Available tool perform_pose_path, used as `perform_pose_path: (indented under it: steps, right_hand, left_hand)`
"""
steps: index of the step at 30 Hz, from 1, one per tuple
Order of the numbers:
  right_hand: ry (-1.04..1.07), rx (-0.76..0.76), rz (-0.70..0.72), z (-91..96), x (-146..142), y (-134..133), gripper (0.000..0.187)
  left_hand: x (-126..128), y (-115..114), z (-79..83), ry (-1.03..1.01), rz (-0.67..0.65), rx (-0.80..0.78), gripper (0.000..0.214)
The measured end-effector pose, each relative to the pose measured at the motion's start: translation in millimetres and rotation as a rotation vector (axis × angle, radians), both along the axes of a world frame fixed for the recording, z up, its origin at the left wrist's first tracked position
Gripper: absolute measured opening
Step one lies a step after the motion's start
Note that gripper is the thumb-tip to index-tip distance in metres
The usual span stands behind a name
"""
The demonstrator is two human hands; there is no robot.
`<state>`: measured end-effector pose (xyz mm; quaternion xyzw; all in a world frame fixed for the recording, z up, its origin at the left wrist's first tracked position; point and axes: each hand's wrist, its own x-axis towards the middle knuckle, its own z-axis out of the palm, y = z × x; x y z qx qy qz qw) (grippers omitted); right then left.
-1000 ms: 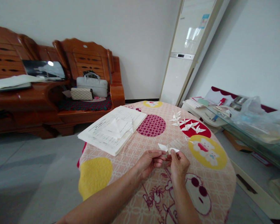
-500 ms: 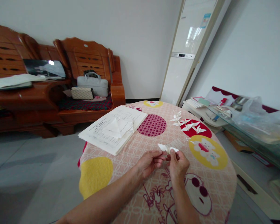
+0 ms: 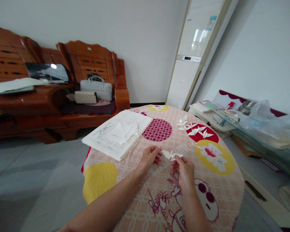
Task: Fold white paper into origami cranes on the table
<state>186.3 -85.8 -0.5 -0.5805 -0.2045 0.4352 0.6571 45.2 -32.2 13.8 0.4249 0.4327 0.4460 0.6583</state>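
A folded white paper crane is held just above the table, its wings spread sideways. My right hand pinches its right wing between thumb and forefinger, with the other fingers curled below. My left hand is at the tip of the left wing, fingers bent and closed around the tip as far as can be seen; the exact contact is small and slightly blurred. Beyond, several finished paper cranes lie grouped at the table's far right.
A round table with a patterned pink cloth stands before me. On its left lies a stack of printed sheets topped by folded white paper. A glass-topped cabinet holding plastic bags adjoins at right. Behind are a wooden chair and an air conditioner.
My left hand has shifted left from the crane's middle to its left wing tip. The crane's body now shows between my hands; my right hand has barely moved.
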Motion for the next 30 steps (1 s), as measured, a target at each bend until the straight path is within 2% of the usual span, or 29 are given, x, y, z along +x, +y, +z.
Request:
perform_pose_path:
  steps: [6, 17, 26, 30]
  right_hand:
    - [0.005, -0.027, 0.084, -0.8, -1.9, 0.4, 0.033]
    - [0.078, -0.009, 0.158, 3.1, -2.0, -0.1, 0.035]
    - [0.152, -0.009, 0.437, 2.9, 3.4, -3.2, 0.039]
    - [0.163, 0.02, 0.518, 5.1, 2.4, -4.7, 0.038]
  left_hand:
    - [2.1, 3.9, -9.6, 0.16, -0.099, -0.008, 0.039]
    - [-2.8, 5.4, -15.5, 0.184, -0.338, 0.083, 0.039]
    - [-2.5, 4.0, -13.9, 0.081, -0.339, 0.177, 0.044]
    - [-3.5, 2.4, -10.0, 0.029, -0.347, 0.165, 0.043]
